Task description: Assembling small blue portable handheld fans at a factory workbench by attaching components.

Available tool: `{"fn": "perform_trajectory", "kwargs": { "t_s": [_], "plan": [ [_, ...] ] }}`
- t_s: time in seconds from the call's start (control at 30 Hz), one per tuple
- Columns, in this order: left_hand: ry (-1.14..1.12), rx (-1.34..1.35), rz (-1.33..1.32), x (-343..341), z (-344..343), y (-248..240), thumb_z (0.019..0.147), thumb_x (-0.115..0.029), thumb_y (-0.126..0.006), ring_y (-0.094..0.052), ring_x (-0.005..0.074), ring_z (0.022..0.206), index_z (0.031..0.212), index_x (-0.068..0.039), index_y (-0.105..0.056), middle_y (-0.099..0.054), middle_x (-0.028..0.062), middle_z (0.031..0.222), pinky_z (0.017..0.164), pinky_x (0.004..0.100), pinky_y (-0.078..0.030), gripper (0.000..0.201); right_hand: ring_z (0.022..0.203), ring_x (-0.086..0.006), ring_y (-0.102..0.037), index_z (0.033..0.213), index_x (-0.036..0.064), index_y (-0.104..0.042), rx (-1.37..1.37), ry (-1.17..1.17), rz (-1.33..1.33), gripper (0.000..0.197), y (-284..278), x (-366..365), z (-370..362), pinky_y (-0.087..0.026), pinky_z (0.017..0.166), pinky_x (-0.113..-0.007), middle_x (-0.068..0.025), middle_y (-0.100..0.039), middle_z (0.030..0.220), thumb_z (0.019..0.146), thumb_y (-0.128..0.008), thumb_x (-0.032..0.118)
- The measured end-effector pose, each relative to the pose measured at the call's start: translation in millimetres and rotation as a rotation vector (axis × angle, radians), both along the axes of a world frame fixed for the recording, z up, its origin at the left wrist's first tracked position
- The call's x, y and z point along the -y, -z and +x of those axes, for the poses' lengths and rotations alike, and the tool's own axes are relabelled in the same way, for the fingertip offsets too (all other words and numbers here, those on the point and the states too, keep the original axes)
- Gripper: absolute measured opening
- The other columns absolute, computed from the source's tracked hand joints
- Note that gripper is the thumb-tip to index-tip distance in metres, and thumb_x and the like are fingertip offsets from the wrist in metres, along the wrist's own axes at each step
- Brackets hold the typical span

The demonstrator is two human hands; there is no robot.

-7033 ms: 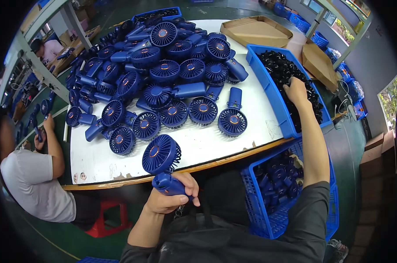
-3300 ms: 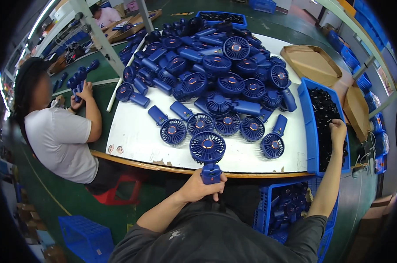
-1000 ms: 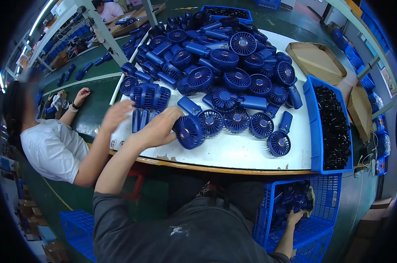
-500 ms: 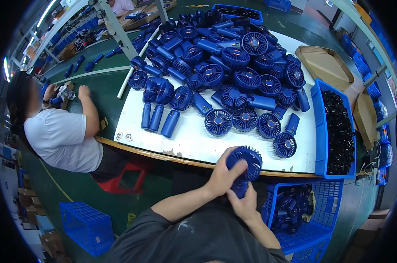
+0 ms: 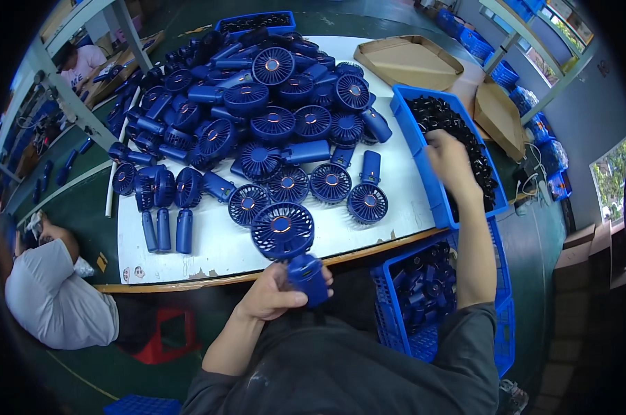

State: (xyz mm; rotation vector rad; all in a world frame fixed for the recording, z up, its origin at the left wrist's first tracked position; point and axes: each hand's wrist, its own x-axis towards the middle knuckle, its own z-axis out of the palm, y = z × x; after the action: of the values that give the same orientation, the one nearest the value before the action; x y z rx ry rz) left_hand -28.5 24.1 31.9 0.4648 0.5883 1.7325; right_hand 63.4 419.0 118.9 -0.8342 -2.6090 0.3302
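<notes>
Below the table's near edge, my left hand is wrapped round the handle of a dark blue handheld fan. The fan's round head points up, its grille and orange-ringed hub facing me. My right arm is stretched out to the right, and my right hand is over the blue bin of small black parts. Motion blur smears its fingers, so I cannot make out whether they hold a part. A large heap of similar blue fans covers much of the white table.
Loose blue handles lie at the table's left front. Flat cardboard trays sit beyond the bin. Under the table's right side stands a blue crate of dark blue parts. A co-worker sits at the left near a red stool.
My right hand has let go of the fan and moved right to the bin of black parts. My left hand now holds the fan alone, by its handle. The view has turned right.
</notes>
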Motion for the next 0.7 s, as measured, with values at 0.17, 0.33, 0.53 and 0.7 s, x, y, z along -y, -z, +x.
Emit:
{"fn": "perform_trajectory", "kwargs": {
  "t_s": [0.17,0.33,0.53,0.7],
  "plan": [
    [-0.134,0.108,0.146,3.4,2.8,2.1,0.085,0.003,-0.069,-0.063,0.0255,0.099,0.12,-0.001,-0.055,-0.061,0.0118,0.102,0.082,0.0435,-0.059,0.039,0.1,-0.0435,-0.065,0.101,0.001,-0.07,0.365,0.358,0.12,0.021,83.4,-111.5,26.2,-0.053,0.087,-0.05,-0.0284,-0.067,0.102,0.084,-0.057,0.004],
    [-0.2,-0.257,-0.18,14.4,-0.1,3.0,0.091,-0.004,-0.069,-0.064,0.0143,0.087,0.117,0.0,-0.058,-0.063,0.0078,0.099,0.072,0.0294,-0.059,0.029,0.089,-0.0457,-0.066,0.1,0.0007,-0.06,-0.107,0.299,0.175,0.015,61.4,-107.3,40.5,-0.051,0.08,-0.049,-0.0288,-0.067,0.09,0.089,-0.051,0.004],
    [-0.492,-0.657,-0.398,-9.4,3.1,10.3,0.088,-0.01,-0.076,-0.064,0.01,0.083,0.112,-0.002,-0.062,-0.065,0.0039,0.097,0.071,0.0264,-0.053,0.029,0.082,-0.0237,-0.061,0.105,-0.0008,-0.061,-0.231,-0.306,-0.161,0.029,37.5,122.0,-10.4,-0.048,0.073,-0.036,-0.0148,-0.06,0.091,0.082,-0.05,-0.014],
    [-0.694,-1.03,-0.373,-5.4,-2.8,4.5,0.085,-0.012,-0.079,-0.062,0.0141,0.085,0.107,-0.001,-0.063,-0.065,0.0059,0.093,0.077,0.0317,-0.051,0.029,0.089,-0.0333,-0.063,0.108,-0.006,-0.06,-0.276,-0.667,-0.455,0.029,75.4,234.4,-10.4,-0.051,0.081,-0.038,-0.0167,-0.061,0.096,0.08,-0.057,-0.014]
  ]
}}
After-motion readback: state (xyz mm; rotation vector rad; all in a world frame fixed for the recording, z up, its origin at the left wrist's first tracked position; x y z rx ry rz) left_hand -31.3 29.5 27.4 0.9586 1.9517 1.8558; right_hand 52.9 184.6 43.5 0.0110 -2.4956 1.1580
